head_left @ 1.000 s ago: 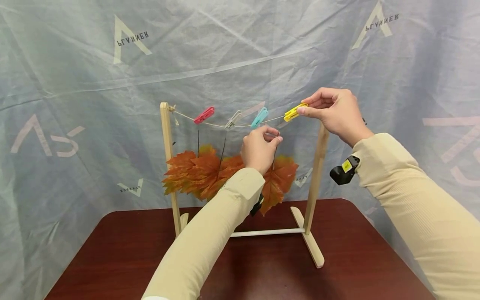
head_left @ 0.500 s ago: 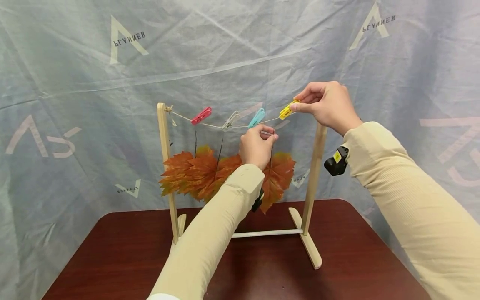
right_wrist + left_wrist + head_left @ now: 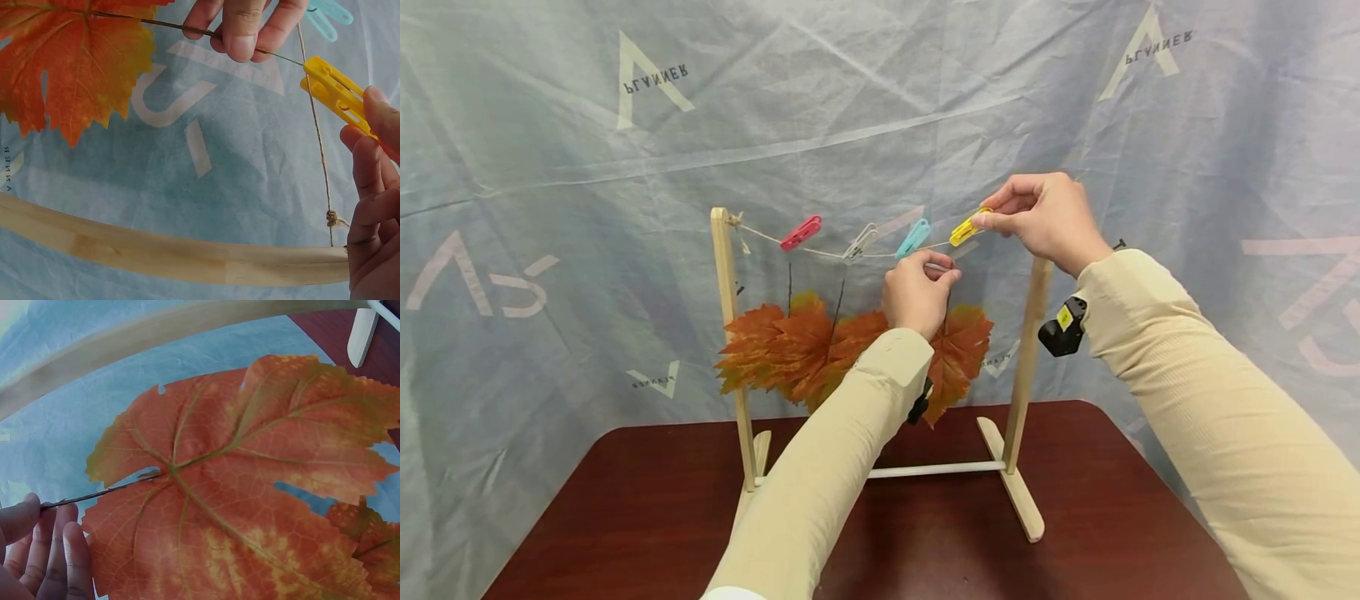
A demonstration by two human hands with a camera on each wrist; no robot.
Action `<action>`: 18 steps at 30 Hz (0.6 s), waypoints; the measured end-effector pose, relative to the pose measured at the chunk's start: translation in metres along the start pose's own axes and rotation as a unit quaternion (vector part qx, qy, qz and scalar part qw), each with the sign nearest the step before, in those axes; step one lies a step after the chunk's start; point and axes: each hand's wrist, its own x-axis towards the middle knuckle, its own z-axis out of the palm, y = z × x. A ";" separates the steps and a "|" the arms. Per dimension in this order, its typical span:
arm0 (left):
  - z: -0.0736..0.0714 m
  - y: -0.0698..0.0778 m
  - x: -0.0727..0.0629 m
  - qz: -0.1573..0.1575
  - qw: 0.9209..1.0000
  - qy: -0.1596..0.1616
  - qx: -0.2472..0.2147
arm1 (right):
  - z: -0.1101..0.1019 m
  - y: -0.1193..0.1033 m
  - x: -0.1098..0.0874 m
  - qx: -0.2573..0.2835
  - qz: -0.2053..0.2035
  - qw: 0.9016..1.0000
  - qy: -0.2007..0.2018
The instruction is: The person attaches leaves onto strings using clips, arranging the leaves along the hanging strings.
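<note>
My left hand (image 3: pixel 916 293) pinches the thin dark stem (image 3: pixel 103 492) of an orange artificial maple leaf (image 3: pixel 206 431), which hangs below the string. With thumb and fingers my right hand (image 3: pixel 1054 218) pinches the rear end of a yellow clothespin (image 3: pixel 967 227). In the right wrist view, the front of the yellow clothespin (image 3: pixel 334 94) is at the string (image 3: pixel 317 137), and the stem's tip meets it there. Whether the clothespin clamps the stem, I cannot tell. A blue clothespin (image 3: pixel 913 239) sits on the string just above my left hand.
White (image 3: pixel 861 242) and red (image 3: pixel 801 233) clothespins sit further left on the string. Other orange leaves (image 3: pixel 797 346) hang below them. Two wooden posts (image 3: pixel 1027 358) hold the string, and a white bar (image 3: pixel 936 471) joins them low down. The frame stands on a dark red table (image 3: pixel 925 542).
My right hand and the yellow clothespin have shifted a little left, towards the blue clothespin. My left hand keeps its grip on the stem, almost in place. The head view has shifted slightly.
</note>
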 end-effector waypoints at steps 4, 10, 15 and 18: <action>0.002 0.001 0.000 -0.002 1.000 0.001 -0.006 | 0.003 0.002 0.000 0.005 0.000 1.000 0.002; 0.004 0.002 0.000 -0.008 1.000 0.001 -0.005 | 0.004 0.002 -0.001 -0.004 0.004 1.000 -0.002; 0.005 0.001 0.002 -0.012 1.000 0.000 -0.001 | 0.005 0.003 -0.001 -0.005 0.003 1.000 -0.003; 0.005 0.000 0.002 -0.017 1.000 0.002 0.000 | 0.006 0.003 -0.002 -0.001 0.005 1.000 -0.006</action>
